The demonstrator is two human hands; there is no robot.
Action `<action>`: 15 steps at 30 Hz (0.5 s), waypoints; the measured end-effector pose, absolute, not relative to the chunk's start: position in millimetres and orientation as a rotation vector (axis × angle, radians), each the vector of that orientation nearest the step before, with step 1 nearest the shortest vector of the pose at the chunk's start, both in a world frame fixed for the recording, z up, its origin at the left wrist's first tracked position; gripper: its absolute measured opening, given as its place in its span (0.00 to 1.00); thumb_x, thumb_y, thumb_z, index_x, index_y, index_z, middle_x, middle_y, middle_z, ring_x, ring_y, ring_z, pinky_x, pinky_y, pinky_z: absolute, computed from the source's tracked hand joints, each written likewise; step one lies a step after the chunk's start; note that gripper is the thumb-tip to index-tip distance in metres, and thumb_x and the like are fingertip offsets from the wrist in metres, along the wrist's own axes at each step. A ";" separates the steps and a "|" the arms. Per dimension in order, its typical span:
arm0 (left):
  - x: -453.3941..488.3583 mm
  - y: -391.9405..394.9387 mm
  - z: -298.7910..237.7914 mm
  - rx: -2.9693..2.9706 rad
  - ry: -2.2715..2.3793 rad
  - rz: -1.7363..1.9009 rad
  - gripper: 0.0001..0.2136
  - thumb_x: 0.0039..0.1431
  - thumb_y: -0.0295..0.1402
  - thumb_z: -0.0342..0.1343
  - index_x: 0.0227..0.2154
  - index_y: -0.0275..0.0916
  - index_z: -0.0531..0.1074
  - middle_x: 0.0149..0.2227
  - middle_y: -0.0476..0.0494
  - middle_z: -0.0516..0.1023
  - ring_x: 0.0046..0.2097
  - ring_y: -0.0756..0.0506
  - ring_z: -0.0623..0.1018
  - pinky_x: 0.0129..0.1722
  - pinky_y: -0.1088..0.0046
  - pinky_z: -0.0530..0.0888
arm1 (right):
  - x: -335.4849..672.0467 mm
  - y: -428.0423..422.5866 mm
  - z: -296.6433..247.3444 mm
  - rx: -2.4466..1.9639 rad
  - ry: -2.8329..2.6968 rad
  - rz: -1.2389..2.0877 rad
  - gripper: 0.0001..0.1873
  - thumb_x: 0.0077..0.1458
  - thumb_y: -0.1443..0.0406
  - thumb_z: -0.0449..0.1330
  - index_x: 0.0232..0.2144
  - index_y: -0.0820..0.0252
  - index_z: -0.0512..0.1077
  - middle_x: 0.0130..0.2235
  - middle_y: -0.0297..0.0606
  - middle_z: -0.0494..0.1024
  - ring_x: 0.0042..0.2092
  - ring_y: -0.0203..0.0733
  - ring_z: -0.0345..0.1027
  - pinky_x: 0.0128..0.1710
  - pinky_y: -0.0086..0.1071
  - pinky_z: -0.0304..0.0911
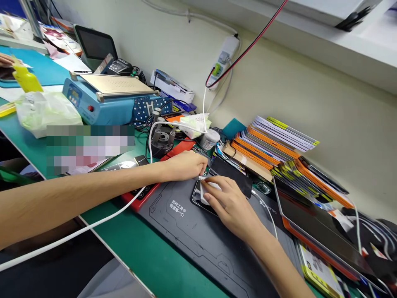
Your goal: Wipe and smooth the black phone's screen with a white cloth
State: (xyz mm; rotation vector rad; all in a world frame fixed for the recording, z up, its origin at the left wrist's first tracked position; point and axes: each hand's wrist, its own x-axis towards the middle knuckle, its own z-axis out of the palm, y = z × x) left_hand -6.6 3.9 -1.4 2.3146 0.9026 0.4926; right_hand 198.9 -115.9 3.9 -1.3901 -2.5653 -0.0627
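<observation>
Black phone (197, 198) lies at frame centre on the grey mat (192, 231). Right hand (229, 198) touches white paper (203, 197) over it, thumb apart from fingers. Left hand (187, 165): fingers curled together, contents undetermined.

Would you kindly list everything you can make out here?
Bench: one, green, across foreground
Mat: one, dark grey, on bench
Phone: one, black, on mat
Thin sheet: one, white, on phone
Blue machine: one, blue, back left
Monitor: one, dark-screened, behind blue machine
Bottle: one, yellow, far left
Plastic bag: one, whitish, left
Packages: many, orange and yellow, right
Power strip: one, white, on wall
Cables: several, mostly white, around bench
Another person's hand: one, bare, far left
Left hand: one, bare, near phone
Right hand: one, bare, on sheet
</observation>
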 end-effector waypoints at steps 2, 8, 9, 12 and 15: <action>-7.3 4.5 -1.2 2.316 0.910 0.499 0.13 0.64 0.25 0.47 0.31 0.42 0.75 0.34 0.49 0.83 0.39 0.45 0.80 0.38 0.72 0.69 | 206.3 -120.6 3.0 -1.383 -2.561 -0.052 0.18 0.75 0.60 0.52 0.59 0.54 0.75 0.59 0.42 0.78 0.60 0.46 0.70 0.61 0.45 0.69; -8.0 4.5 0.2 2.335 0.902 0.465 0.11 0.65 0.27 0.49 0.31 0.41 0.75 0.34 0.48 0.82 0.38 0.43 0.79 0.37 0.70 0.68 | 230.7 -134.2 4.2 -1.392 -2.531 -0.032 0.20 0.75 0.61 0.51 0.63 0.49 0.74 0.60 0.45 0.78 0.61 0.50 0.71 0.58 0.48 0.73; -7.8 3.7 0.8 2.336 0.905 0.460 0.11 0.65 0.27 0.49 0.31 0.41 0.75 0.33 0.47 0.82 0.38 0.43 0.79 0.37 0.70 0.68 | 227.5 -132.1 4.3 -1.395 -2.532 -0.025 0.20 0.75 0.60 0.51 0.63 0.49 0.74 0.60 0.45 0.78 0.62 0.50 0.71 0.59 0.49 0.72; -7.1 1.3 2.5 2.333 0.926 0.457 0.12 0.66 0.26 0.47 0.31 0.41 0.75 0.34 0.47 0.83 0.39 0.44 0.79 0.37 0.70 0.69 | 209.8 -119.7 4.4 -1.392 -2.555 0.004 0.20 0.75 0.59 0.51 0.61 0.52 0.76 0.60 0.44 0.78 0.63 0.49 0.70 0.63 0.47 0.70; -6.7 1.2 2.6 2.334 0.938 0.465 0.13 0.66 0.26 0.46 0.32 0.42 0.75 0.35 0.48 0.83 0.40 0.44 0.80 0.37 0.71 0.69 | 198.7 -110.4 5.8 -1.380 -2.578 0.010 0.21 0.76 0.59 0.49 0.60 0.54 0.76 0.61 0.44 0.77 0.64 0.46 0.69 0.64 0.45 0.68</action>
